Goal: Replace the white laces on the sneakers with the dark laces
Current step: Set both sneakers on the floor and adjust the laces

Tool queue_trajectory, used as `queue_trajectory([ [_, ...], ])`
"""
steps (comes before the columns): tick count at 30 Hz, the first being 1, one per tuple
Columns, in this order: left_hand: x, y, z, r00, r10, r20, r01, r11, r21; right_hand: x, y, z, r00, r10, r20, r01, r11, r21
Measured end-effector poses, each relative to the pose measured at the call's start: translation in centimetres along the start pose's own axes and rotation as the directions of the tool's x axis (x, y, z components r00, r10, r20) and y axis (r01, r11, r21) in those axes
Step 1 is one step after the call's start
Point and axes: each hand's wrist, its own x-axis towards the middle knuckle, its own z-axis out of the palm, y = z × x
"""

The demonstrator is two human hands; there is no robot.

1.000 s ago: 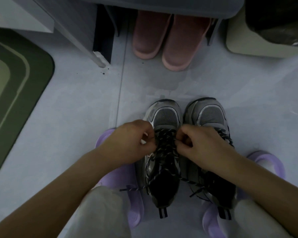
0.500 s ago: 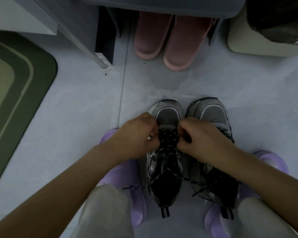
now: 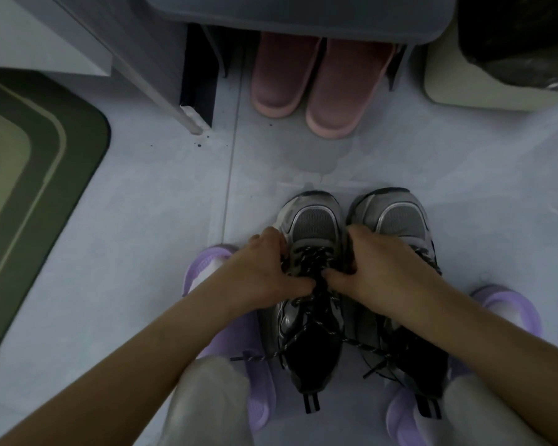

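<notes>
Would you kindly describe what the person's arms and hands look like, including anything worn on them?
The left forearm and right forearm are bare to the frame edge, with no sleeves in view. The left hand and right hand are bare too: no gloves, and no watch, bracelet or ring shows on the visible sides. The light is dim, so finer marks cannot be told.

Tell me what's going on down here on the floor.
A person is crouched over a pair of grey sneakers on the floor, relacing them. The left hand and the right hand both grip the dark lace on either side of one sneaker, up near the toe end of the lacing. The lace's loose ends trail by the heel. The other sneaker stands right beside it and also shows dark lacing. No white laces are in view.
</notes>
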Motion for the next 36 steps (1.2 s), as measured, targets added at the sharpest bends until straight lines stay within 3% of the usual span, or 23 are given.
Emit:
queue_trajectory([
  [5, 0.3, 0.8, 0.2, 0.998, -0.062, 0.017, 0.062, 0.998, 0.009, 0.8, -1.4, -0.3, 0.988, 0.051, 0.146, -0.048, 0.999, -0.027],
  [12, -0.1, 0.8, -0.3, 0.998, -0.064, 0.000, 0.064, 0.998, -0.017, 1.0, -1.6, 0.2, 0.978, 0.102, 0.181, -0.109, 0.994, 0.031],
  [17, -0.3, 0.2, -0.6, 0.996, -0.089, 0.007, 0.089, 0.989, -0.122, 1.5, 0.1, -0.2, 0.934, 0.102, 0.343, -0.213, 0.928, 0.306],
  [19, -0.4, -0.1, -0.6, 0.994, -0.112, 0.001, 0.111, 0.977, -0.182, 1.2, 0.6, -0.2, 0.942, 0.095, 0.323, -0.218, 0.903, 0.370],
  [21, -0.6, -0.7, -0.4, 0.989, -0.144, 0.014, 0.143, 0.955, -0.260, 0.5, 0.8, 0.0, 0.970, 0.074, 0.232, -0.147, 0.938, 0.314],
  [24, -1.3, -1.2, -0.1, 0.984, -0.147, 0.103, 0.177, 0.890, -0.421, -1.4, 0.5, 0.4, 0.996, 0.011, 0.091, -0.019, 0.997, 0.078],
  [26, -1.6, -0.9, 0.1, 0.976, -0.141, 0.165, 0.204, 0.852, -0.483, -2.2, -0.5, 0.5, 0.996, 0.015, 0.090, -0.019, 0.999, 0.049],
  [36, -1.1, 1.4, 0.0, 0.960, -0.214, 0.181, 0.262, 0.915, -0.306, -1.0, -1.3, 0.0, 0.972, 0.101, 0.214, -0.118, 0.990, 0.071],
])
